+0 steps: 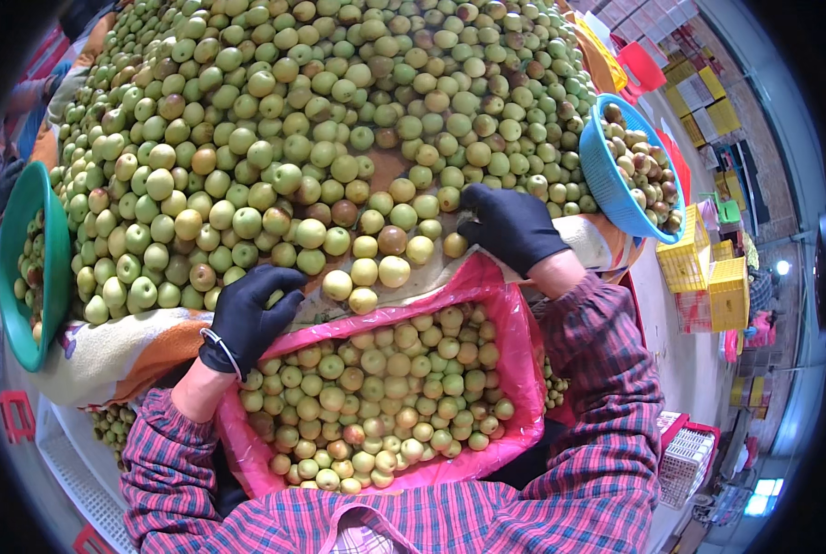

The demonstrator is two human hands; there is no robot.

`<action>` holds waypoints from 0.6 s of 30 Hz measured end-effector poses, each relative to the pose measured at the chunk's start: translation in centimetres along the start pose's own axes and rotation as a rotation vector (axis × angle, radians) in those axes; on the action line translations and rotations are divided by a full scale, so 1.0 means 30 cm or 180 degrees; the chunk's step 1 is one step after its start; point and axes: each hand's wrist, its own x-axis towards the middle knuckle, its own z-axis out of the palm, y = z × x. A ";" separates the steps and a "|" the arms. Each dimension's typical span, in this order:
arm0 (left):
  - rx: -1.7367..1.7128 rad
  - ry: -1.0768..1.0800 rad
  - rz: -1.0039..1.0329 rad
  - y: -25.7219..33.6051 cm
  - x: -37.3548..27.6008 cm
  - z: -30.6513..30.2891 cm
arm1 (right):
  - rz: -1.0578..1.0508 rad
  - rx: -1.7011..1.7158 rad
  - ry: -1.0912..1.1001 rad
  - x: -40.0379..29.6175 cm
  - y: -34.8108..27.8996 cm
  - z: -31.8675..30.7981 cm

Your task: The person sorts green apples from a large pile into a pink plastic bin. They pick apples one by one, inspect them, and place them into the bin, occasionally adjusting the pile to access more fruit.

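A large heap of green jujubes point(302, 124), some with brown patches, covers the cloth-draped table before me. My left hand point(250, 315), black-gloved, is at the heap's near edge with its fingers curled around a jujube point(273, 298), mostly hidden. Also gloved in black, my right hand point(510, 228) bends its fingers at the heap's near right edge; whether it holds a fruit is hidden. Several loose yellow-green jujubes point(364, 271) lie between the hands. Close to my body, below both hands, a container lined with pink plastic film point(520, 346) holds many jujubes point(385, 388).
A green basin point(56, 277) with jujubes stands at the table's left, and a blue plastic basket point(600, 166) of browner ones at its right. A patterned cloth point(136, 346) hangs over the near edge. Yellow crates point(728, 294) stand on the floor at right. Another person's arm point(28, 97) shows at far left.
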 end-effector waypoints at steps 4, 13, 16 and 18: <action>-0.0297 -0.0190 0.0040 0.010 -0.004 -0.011 | -0.0270 0.0085 0.0004 -0.021 -0.001 0.070; -0.0155 -0.0294 0.0033 0.003 0.004 -0.007 | -0.0287 0.3448 0.0126 -0.083 0.019 0.023; -0.0171 -0.0222 0.0017 -0.015 -0.005 0.004 | -0.0145 0.2953 0.0718 -0.099 0.057 -0.005; -0.0166 -0.0155 0.0010 -0.022 -0.018 0.000 | -0.0066 0.2237 0.1285 -0.104 0.085 -0.059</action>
